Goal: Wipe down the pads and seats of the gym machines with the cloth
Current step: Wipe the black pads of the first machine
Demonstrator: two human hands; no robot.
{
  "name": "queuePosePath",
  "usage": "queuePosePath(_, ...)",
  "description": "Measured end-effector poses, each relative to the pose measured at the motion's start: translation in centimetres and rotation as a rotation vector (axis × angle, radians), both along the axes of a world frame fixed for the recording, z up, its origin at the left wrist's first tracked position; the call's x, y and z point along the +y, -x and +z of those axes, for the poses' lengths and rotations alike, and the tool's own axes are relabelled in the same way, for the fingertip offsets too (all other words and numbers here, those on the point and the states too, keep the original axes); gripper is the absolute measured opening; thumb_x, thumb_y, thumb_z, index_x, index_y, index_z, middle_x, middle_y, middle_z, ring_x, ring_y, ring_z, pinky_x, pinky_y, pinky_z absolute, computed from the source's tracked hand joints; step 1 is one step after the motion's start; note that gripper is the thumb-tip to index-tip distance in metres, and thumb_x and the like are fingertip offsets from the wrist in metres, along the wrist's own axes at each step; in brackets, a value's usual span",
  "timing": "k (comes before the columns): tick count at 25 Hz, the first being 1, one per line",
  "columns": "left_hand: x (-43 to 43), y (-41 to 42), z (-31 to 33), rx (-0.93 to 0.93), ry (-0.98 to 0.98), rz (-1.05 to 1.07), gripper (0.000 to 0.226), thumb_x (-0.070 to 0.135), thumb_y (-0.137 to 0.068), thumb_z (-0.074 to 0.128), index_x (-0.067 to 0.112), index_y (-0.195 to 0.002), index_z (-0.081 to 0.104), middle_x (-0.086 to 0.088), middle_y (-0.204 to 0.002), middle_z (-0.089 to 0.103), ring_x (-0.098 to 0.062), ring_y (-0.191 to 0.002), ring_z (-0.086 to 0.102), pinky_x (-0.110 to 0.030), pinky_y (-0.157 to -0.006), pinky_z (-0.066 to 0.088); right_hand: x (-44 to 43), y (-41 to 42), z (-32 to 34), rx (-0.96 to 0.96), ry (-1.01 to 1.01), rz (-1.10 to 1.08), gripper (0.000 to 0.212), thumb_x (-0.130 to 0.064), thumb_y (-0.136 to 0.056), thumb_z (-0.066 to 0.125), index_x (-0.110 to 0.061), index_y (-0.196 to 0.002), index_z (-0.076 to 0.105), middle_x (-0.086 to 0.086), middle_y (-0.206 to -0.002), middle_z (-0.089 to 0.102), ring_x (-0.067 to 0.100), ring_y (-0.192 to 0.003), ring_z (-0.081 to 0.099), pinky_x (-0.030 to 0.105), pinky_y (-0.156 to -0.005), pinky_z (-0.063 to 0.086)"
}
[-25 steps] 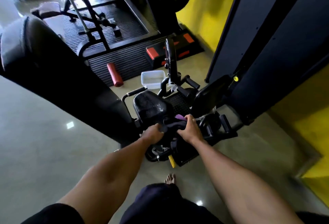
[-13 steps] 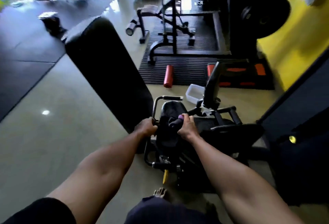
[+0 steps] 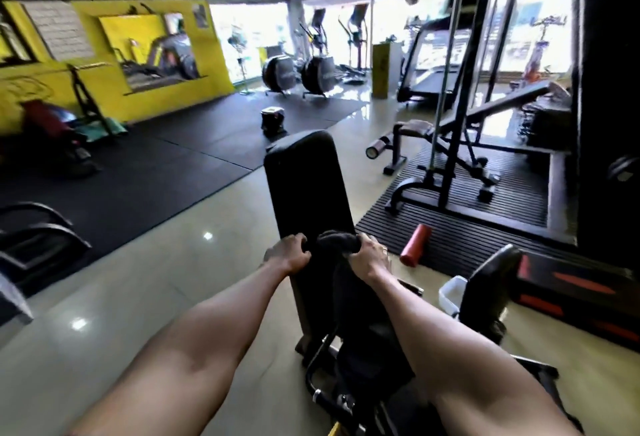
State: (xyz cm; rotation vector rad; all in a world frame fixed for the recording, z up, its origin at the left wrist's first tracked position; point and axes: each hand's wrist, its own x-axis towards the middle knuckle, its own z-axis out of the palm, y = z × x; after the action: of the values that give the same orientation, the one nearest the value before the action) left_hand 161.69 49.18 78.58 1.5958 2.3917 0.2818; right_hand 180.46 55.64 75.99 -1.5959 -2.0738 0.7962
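One ribbed mat [image 3: 467, 227] carries a bench [image 3: 491, 106] at right; nearer stands the pad [image 3: 304, 186], red roller [image 3: 415, 245] and white tub [image 3: 450, 291] beside. Left hand [image 3: 287, 257] fingers curl on the pad's edge; right hand [image 3: 370, 257] fingers clutch the cloth [image 3: 337, 241] against it.

The cloth [image 3: 337, 242] hides the fingertips of my right hand [image 3: 370, 257]. What my left hand [image 3: 287, 256] curls around against the pad [image 3: 304, 186] is unclear. Both my elbows are cut off below.

Our left forearm [image 3: 194, 349] and right forearm [image 3: 450, 349] are bare as far as we see. Our left hand [image 3: 287, 255] and right hand [image 3: 369, 255] are bare too.
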Motion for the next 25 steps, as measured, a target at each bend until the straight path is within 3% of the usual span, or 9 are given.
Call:
queuePosePath(3,-0.3,1.7,3.7,0.019,-0.11,0.04,0.045,0.04,-0.091,0.055,0.028,-0.135,0.053,-0.005,-0.137,0.057,-0.029,-0.122,0.058,-0.041,-0.096,0.048,0.8,2.6,4.0,0.108,-0.052,0.004,0.042,-0.047,-0.086,0.069,-0.022,-0.119,0.058,0.011,-0.12,0.068,0.035,-0.115,0.063,0.039,-0.091,0.047)
queuePosePath(9,0.7,8.4,9.5,0.037,-0.383,0.088,0.04,0.034,-0.091,0.058,0.024,-0.13,0.058,-0.007,-0.137,0.057,-0.031,-0.123,0.057,-0.041,-0.099,0.046,2.7,9.8,12.0,0.283,-0.174,-0.045,0.048,-0.043,-0.091,0.064,-0.016,-0.124,0.042,0.016,-0.123,0.065,0.04,-0.113,0.062,0.042,-0.087,0.045)
queuePosePath(12,2.0,10.0,11.0,0.025,-0.458,0.059,0.042,0.031,-0.093,0.058,0.021,-0.134,0.056,-0.008,-0.14,0.055,-0.031,-0.127,0.053,-0.043,-0.103,0.044,3.8,11.7,13.7,0.396,-0.224,-0.105,0.049,-0.041,-0.089,0.066,-0.022,-0.123,0.037,0.012,-0.126,0.062,0.038,-0.112,0.062,0.041,-0.085,0.043)
queuePosePath(14,3.7,11.7,11.4,0.052,-0.477,0.015,0.043,0.028,-0.094,0.056,0.021,-0.137,0.055,-0.007,-0.142,0.055,-0.031,-0.129,0.051,-0.042,-0.104,0.041,5.0,14.1,13.8,0.498,-0.278,-0.151,0.047,-0.041,-0.088,0.068,-0.027,-0.122,0.038,0.008,-0.124,0.062,0.037,-0.109,0.063,0.04,-0.082,0.045)
queuePosePath(16,5.8,13.2,11.2,0.122,-0.467,-0.056,0.043,0.027,-0.095,0.054,0.021,-0.138,0.055,-0.007,-0.141,0.056,-0.032,-0.129,0.049,-0.042,-0.103,0.037,6.0,16.6,13.1,0.539,-0.395,-0.118,0.044,-0.038,-0.09,0.069,-0.021,-0.124,0.049,0.009,-0.123,0.062,0.037,-0.106,0.063,0.042,-0.081,0.048)
queuePosePath(18,7.9,14.4,10.6,0.13,-0.478,-0.135,0.042,0.028,-0.098,0.051,0.021,-0.139,0.054,-0.006,-0.142,0.055,-0.031,-0.131,0.046,-0.042,-0.104,0.033,6.6,18.8,11.6,0.521,-0.518,-0.076,0.039,-0.035,-0.092,0.069,-0.014,-0.124,0.059,0.01,-0.126,0.061,0.036,-0.112,0.06,0.042,-0.09,0.049)
queuePosePath(21,10.5,15.3,9.6,0.091,-0.559,-0.255,0.039,0.025,-0.102,0.046,0.018,-0.139,0.053,-0.007,-0.142,0.055,-0.031,-0.132,0.045,-0.042,-0.107,0.03,7.4,21.0,9.3,0.497,-0.624,-0.077,0.04,-0.041,-0.094,0.061,-0.02,-0.128,0.065,0.004,-0.143,0.055,0.027,-0.13,0.052,0.036,-0.11,0.041)
queuePosePath(25,13.6,16.5,9.1,0.02,-0.656,-0.351,0.045,0.032,-0.102,0.035,0.018,-0.139,0.055,-0.005,-0.142,0.057,-0.03,-0.13,0.049,-0.042,-0.107,0.034,10.0,22.3,9.1,0.513,-0.644,-0.077,0.04,-0.042,-0.097,0.053,-0.021,-0.128,0.069,0.002,-0.148,0.052,0.02,-0.14,0.043,0.032,-0.12,0.029)
